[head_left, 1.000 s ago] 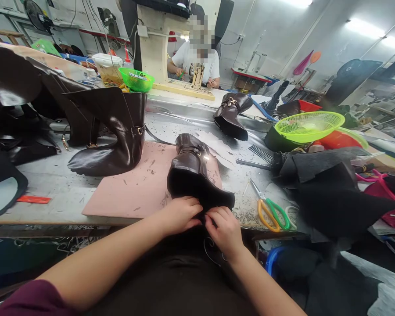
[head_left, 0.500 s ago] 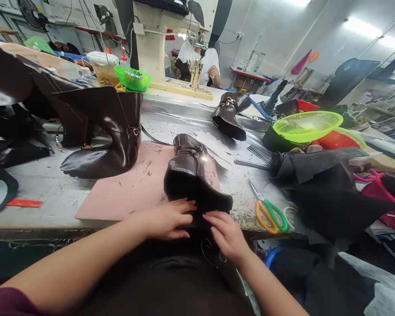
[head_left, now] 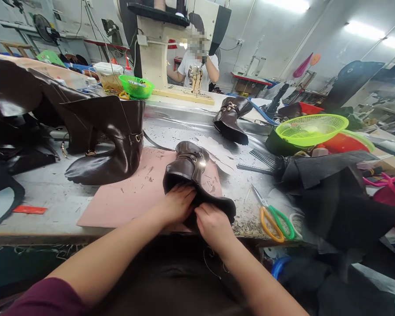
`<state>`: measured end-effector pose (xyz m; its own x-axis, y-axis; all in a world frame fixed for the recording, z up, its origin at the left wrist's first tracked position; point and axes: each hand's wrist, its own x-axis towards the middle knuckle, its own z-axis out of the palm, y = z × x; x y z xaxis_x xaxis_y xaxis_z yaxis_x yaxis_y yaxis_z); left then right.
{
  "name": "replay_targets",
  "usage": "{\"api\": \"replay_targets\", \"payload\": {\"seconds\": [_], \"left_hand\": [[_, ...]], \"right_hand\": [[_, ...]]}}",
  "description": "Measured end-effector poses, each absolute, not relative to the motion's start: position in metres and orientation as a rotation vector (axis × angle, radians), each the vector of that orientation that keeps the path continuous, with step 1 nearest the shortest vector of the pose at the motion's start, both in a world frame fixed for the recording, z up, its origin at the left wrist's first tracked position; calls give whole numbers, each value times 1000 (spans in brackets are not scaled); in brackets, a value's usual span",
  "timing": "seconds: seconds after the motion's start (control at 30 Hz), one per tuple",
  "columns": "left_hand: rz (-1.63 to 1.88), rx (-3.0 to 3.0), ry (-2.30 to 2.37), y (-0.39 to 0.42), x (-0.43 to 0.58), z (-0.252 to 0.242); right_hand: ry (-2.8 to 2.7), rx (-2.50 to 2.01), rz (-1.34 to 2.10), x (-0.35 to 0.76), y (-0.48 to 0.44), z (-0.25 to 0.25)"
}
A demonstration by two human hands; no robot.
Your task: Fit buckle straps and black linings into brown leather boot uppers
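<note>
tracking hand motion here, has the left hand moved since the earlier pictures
Yes: the left hand has moved forward, farther in from the front edge of the pink board.

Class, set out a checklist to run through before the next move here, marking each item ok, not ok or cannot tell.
1. Left hand touching the nearest boot: ok.
2. Right hand gripping firmly: cannot tell; it touches the boot's near edge.
3. Pink board beneath the boot: ok, partly; the boot's right end reaches past it.
4. Scissors clear of both hands: ok, lying to the right.
5. Bench clean: not ok, dark specks left of the scissors.
</note>
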<state>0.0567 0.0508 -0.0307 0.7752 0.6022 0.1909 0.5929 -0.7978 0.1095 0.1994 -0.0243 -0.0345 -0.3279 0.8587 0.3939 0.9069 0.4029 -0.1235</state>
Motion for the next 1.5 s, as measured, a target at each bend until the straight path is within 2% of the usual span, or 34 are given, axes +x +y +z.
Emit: {"api": "replay_targets", "payload": {"seconds": [0.1, 0.3, 0.47, 0.67, 0.7, 0.77, 0.83, 0.9, 1.03, 1.1, 1.17, 1.33, 1.5], "left_hand": [[342, 2921, 1005, 52, 53, -38], [170, 2831, 1036, 51, 54, -28], [146, 2528, 1026, 68, 48, -16], [229, 2467, 1110, 70, 44, -16], [255, 2500, 1118, 66, 45, -17], [288, 2586, 1166, 57, 50, -18], [260, 2660, 1239, 48, 54, -22], [204, 2713, 1280, 43, 58, -27], [233, 2770, 1329, 42, 59, -39], [259, 2778, 1349, 43, 58, -42], [231, 2781, 1336, 44, 57, -41], [94, 2701, 1237, 46, 52, -21], [267, 2458, 1250, 70, 51, 14]], "right_hand": [[-2190, -1447, -174, 200, -11, -44], [-2197, -1653, -101, 204, -4, -54], [-2443, -1588, 151, 202, -30, -35], [-2609, -1076, 673, 210, -80, 0], [-2522, -1005, 680, 213, -82, 5], [-2232, -1030, 448, 221, -74, 15], [-1948, -1210, 107, 228, -51, 24], [-1920, -1407, 35, 232, -21, 32], [-2256, -1472, 750, 231, 25, 46], [-2241, -1445, 900, 226, 28, 52], [-2206, -1496, 811, 220, 22, 59], [-2444, -1594, 337, 208, 4, 77], [-2561, -1776, -34, 198, 5, 86]]}}
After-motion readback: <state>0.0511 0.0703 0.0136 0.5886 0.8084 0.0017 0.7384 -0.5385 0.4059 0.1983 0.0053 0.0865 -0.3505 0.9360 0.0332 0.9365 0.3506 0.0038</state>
